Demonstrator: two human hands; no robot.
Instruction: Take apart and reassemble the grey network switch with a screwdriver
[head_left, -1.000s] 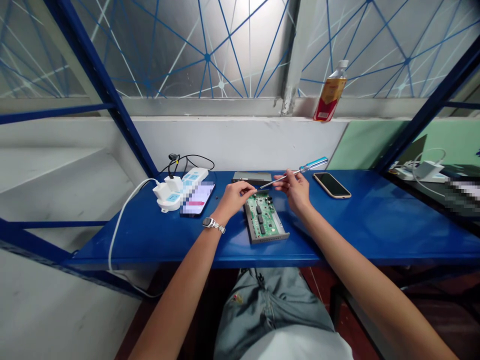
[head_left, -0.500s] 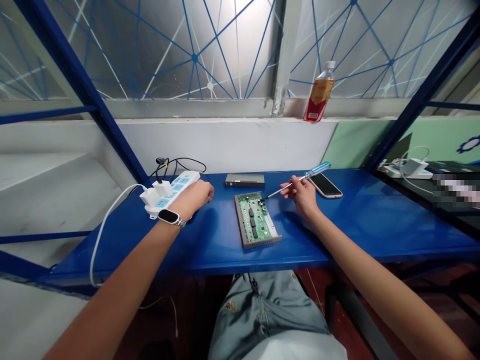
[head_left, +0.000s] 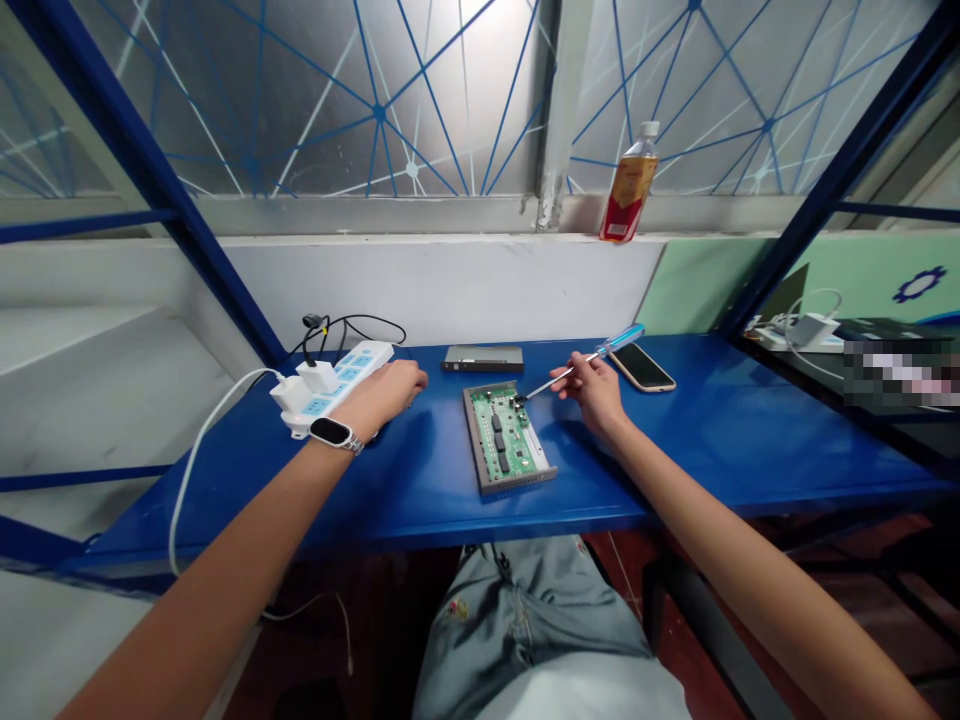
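Observation:
My right hand (head_left: 596,393) grips a blue-handled screwdriver (head_left: 576,367), and its thin steel tip reaches the top right corner of a green circuit board (head_left: 501,438). The board sits in an open grey metal chassis on the blue bench top (head_left: 720,470). A flat grey metal cover (head_left: 482,359) lies just beyond it. My left hand (head_left: 384,392), wearing a smartwatch (head_left: 331,432) on its wrist, rests on the bench beside a white power strip (head_left: 349,372). That hand covers the spot where a dark phone lay, and the phone is hidden.
A second smartphone (head_left: 641,367) lies face up right of the screwdriver. White chargers (head_left: 307,385) are plugged into the strip, with cables trailing over the left bench edge. A drink bottle (head_left: 628,186) stands on the window ledge. Blue steel uprights frame the bench.
My left hand has moved left from the board onto the dark phone, covering it. The screwdriver tip has come down to the board's corner. The whole view has shifted slightly.

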